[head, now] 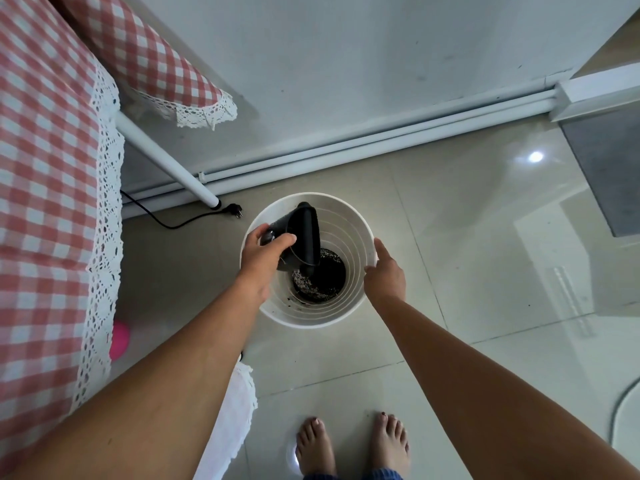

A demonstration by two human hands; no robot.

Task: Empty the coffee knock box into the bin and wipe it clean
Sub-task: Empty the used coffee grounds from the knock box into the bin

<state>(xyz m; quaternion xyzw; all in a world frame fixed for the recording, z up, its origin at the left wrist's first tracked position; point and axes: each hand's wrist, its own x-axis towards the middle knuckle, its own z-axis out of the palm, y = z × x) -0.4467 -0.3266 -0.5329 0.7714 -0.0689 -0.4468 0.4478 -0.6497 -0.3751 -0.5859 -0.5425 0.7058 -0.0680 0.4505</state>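
Note:
A round white bin [349, 308] stands on the tiled floor in front of me. Dark coffee grounds [323, 282] lie at its bottom. My left hand [261, 259] grips the black knock box [298, 233], which is tipped on its side over the bin's opening, its mouth and black knock bar facing right and down. My right hand [386, 275] rests on the bin's right rim, fingers curled over the edge.
A table with a red-checked, lace-edged cloth [48, 188] fills the left side; its white leg [166, 157] reaches the floor behind the bin. A black power cord and plug [232, 207] lies by the wall. A pink object [119, 341] sits under the table. My bare feet [353, 445] stand below.

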